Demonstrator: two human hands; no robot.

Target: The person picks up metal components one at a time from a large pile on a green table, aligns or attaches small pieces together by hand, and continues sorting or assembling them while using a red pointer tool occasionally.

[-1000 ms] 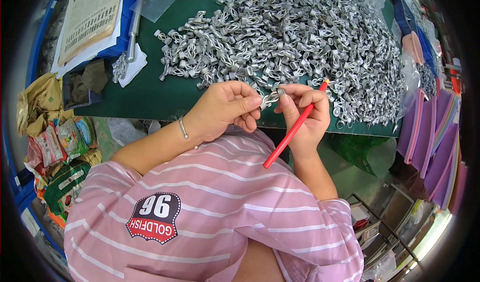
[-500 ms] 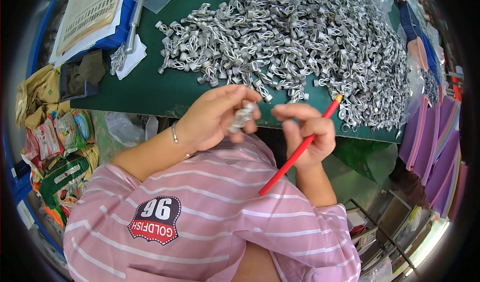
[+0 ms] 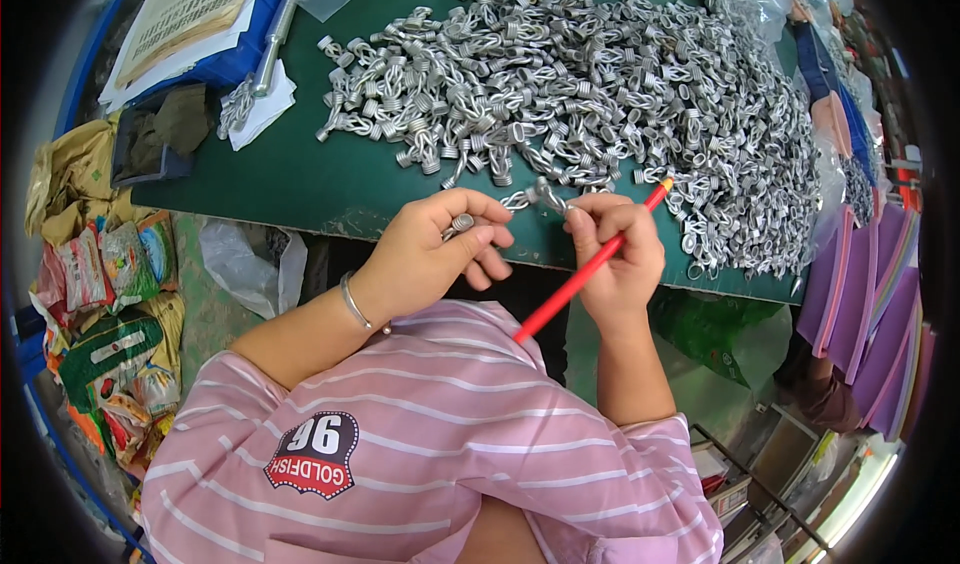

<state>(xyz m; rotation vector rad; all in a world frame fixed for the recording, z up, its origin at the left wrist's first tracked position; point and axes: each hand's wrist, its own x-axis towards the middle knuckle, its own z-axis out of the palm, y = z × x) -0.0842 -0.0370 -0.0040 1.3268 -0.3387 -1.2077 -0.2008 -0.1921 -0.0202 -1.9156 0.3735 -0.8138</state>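
Note:
My left hand (image 3: pixel 432 244) is curled round a small silver metal piece, and only its ribbed round end (image 3: pixel 459 225) shows between thumb and fingers. Across my right hand (image 3: pixel 620 254) lies a slim red rod (image 3: pixel 570 299) with a yellow tip, slanting from the upper right down towards my shirt. The thumb and index finger of that hand also pinch a twisted silver metal piece (image 3: pixel 550 196) at the table's near edge. Just beyond both hands spreads a large heap of similar looped metal pieces with ribbed collars (image 3: pixel 560 84).
The heap lies on a green tabletop (image 3: pixel 270 184). At the far left are a blue tray with papers (image 3: pixel 190 24), a metal rod-shaped tool (image 3: pixel 275 44) and a dark box (image 3: pixel 155 139). Filled bags (image 3: pixel 110 294) stand at lower left; purple sheets (image 3: pixel 870 304) hang at right.
My right hand has reached the table edge and now pinches a metal piece there. My left fingers have closed further round their piece, which was more exposed before.

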